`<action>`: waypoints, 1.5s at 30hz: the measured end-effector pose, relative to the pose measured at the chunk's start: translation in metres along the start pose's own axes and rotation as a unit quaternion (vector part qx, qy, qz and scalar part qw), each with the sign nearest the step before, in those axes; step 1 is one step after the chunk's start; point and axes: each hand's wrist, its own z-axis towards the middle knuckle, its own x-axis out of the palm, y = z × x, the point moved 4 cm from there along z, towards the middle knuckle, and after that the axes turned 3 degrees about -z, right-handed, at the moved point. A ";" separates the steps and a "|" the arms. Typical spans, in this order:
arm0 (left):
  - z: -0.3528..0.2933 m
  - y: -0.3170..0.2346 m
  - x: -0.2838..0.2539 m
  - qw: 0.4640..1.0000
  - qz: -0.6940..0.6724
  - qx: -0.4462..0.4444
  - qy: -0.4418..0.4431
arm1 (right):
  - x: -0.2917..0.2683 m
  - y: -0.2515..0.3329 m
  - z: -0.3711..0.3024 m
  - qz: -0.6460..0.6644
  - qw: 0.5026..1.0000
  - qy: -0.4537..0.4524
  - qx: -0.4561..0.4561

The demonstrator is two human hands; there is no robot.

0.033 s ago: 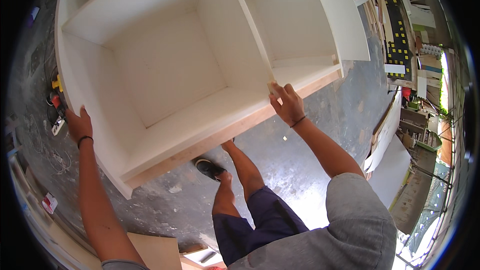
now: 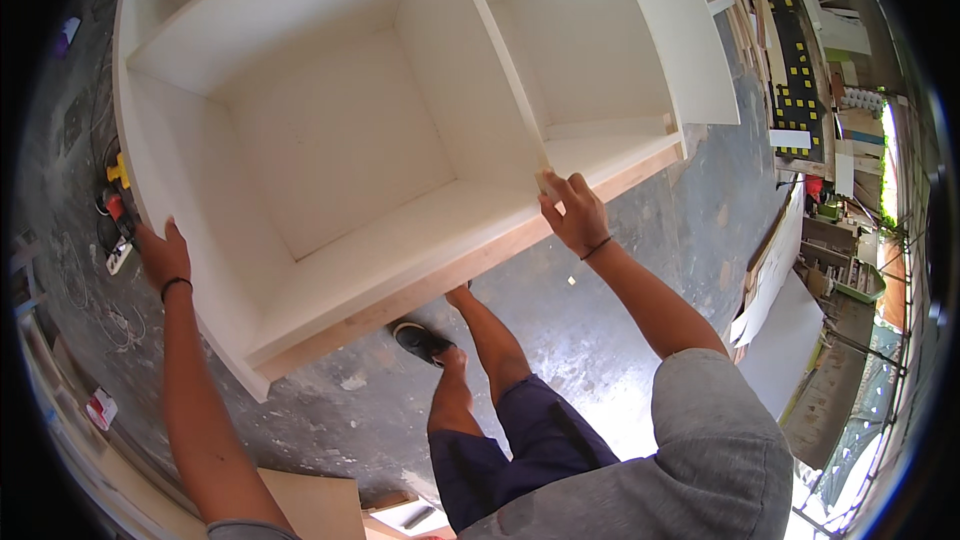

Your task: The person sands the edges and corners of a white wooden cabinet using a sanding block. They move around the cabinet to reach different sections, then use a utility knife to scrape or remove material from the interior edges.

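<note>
Floor's grey and pretty beat up, all blotchy with pale scuffs, plus a bright glare patch. Big white open-front cabinet on it, a dark shoe planted there, one tiny pale scrap, and off left some yellow-and-red gear, a white strip and thin pale strands.

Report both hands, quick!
Left hand: against the cabinet, left side; grip unclear.
Right hand: closed on a small pale piece, at the divider.
</note>
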 end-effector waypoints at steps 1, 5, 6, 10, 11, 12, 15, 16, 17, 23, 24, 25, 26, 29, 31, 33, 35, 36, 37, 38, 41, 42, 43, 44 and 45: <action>-0.004 -0.005 -0.004 1.000 -0.007 0.000 -0.005 | -0.001 0.001 0.002 0.004 1.000 0.003 0.005; -0.011 -0.020 -0.014 1.000 0.006 -0.023 0.019 | -0.006 0.000 0.003 0.032 0.998 0.028 0.035; -0.010 -0.021 -0.013 0.999 0.008 -0.029 0.027 | -0.007 0.001 0.004 0.039 0.998 0.029 0.039; -0.013 -0.015 -0.013 0.999 0.017 -0.021 0.017 | -0.008 0.003 0.010 0.081 0.990 0.047 0.105; -0.014 -0.017 -0.015 0.999 0.013 -0.028 0.024 | -0.006 0.001 0.011 0.098 0.985 0.056 0.134; -0.015 -0.021 -0.017 0.999 0.007 -0.034 0.033 | -0.007 0.001 0.013 0.100 0.984 0.067 0.132; -0.015 -0.020 -0.017 0.998 0.000 -0.048 0.031 | -0.009 0.003 0.028 0.115 0.982 0.088 0.118; -0.015 -0.021 -0.019 0.998 0.000 -0.051 0.033 | -0.011 0.010 0.035 0.122 0.983 0.086 0.103; -0.017 -0.024 -0.021 0.998 0.000 -0.055 0.035 | -0.015 0.016 0.043 0.129 0.984 0.083 0.087; -0.018 -0.029 -0.024 0.995 -0.011 -0.074 0.069 | 0.001 -0.050 0.078 0.157 0.970 -0.104 0.155; -0.018 -0.031 -0.021 0.995 -0.019 -0.069 0.066 | 0.007 -0.076 0.075 0.149 0.967 -0.109 0.174; -0.020 -0.031 -0.019 0.995 -0.025 -0.066 0.065 | 0.015 -0.098 0.070 0.093 0.979 -0.084 0.158; -0.020 -0.032 -0.017 0.996 -0.032 -0.063 0.061 | 0.018 -0.105 0.067 0.086 0.980 -0.057 0.168; -0.021 -0.034 -0.016 0.997 -0.026 -0.051 0.045 | 0.021 -0.113 0.063 0.050 0.979 0.005 0.200; -0.021 -0.036 -0.012 0.996 -0.021 -0.072 0.055 | 0.018 -0.115 0.069 0.022 0.975 0.020 0.219; -0.020 0.000 -0.007 0.997 -0.002 -0.070 0.014 | 0.025 -0.097 0.079 0.021 0.974 0.060 0.217; -0.027 0.018 -0.001 0.995 0.024 -0.092 0.011 | 0.035 -0.096 0.077 0.015 0.976 0.072 0.206; -0.027 0.017 -0.003 0.990 0.038 -0.133 0.025 | 0.039 -0.096 0.075 0.015 0.977 0.080 0.195; -0.021 0.005 0.001 0.978 0.045 -0.196 0.049 | 0.035 -0.101 0.071 0.006 0.972 0.081 0.219; -0.018 -0.012 0.005 0.963 0.059 -0.256 0.066 | 0.038 -0.113 0.066 0.015 0.969 0.076 0.234; -0.066 -0.079 -0.008 0.955 0.110 -0.275 -0.020 | 0.034 -0.102 0.067 -0.003 0.971 0.092 0.222; -0.097 -0.097 -0.008 0.962 0.064 -0.264 -0.034 | 0.033 -0.097 0.065 -0.003 0.972 0.095 0.214; -0.131 -0.132 -0.012 0.967 -0.021 -0.250 -0.050 | 0.030 -0.097 0.067 -0.008 0.973 0.085 0.212; -0.173 -0.153 -0.012 0.966 -0.062 -0.235 -0.084 | 0.031 -0.096 0.067 -0.019 0.975 0.100 0.198; -0.215 -0.177 -0.014 0.958 -0.109 -0.248 -0.092 | 0.033 -0.100 0.067 -0.033 0.976 0.109 0.187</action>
